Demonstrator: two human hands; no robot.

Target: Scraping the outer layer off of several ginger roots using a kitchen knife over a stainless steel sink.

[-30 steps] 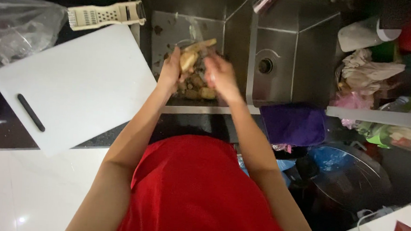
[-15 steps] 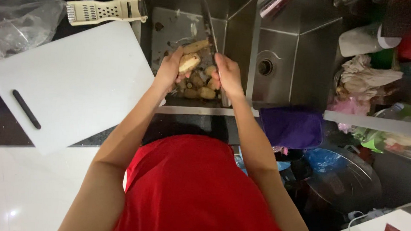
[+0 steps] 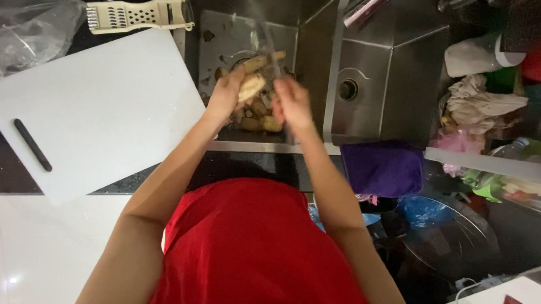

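Observation:
Over the left basin of a steel sink point(image 3: 227, 32), my left hand point(image 3: 227, 94) grips a pale, partly peeled root vegetable point(image 3: 252, 85). My right hand point(image 3: 291, 104) is closed around a knife whose blurred blade point(image 3: 267, 44) reaches up over the vegetable. Below both hands, several brown peels and pieces point(image 3: 263, 118) lie in the basin. My red top fills the lower middle of the view.
A white cutting board point(image 3: 100, 106) with a dark slot handle lies on the counter at left, a cream grater point(image 3: 139, 14) above it and a clear plastic bag point(image 3: 24, 28) at far left. The right basin point(image 3: 373, 83) holds a drain. A purple cloth point(image 3: 384, 167) hangs on the sink edge; clutter sits at right.
Both hands stay over the left basin. The knife blade has swung across the vegetable and is now motion-blurred; the camera view has shifted slightly.

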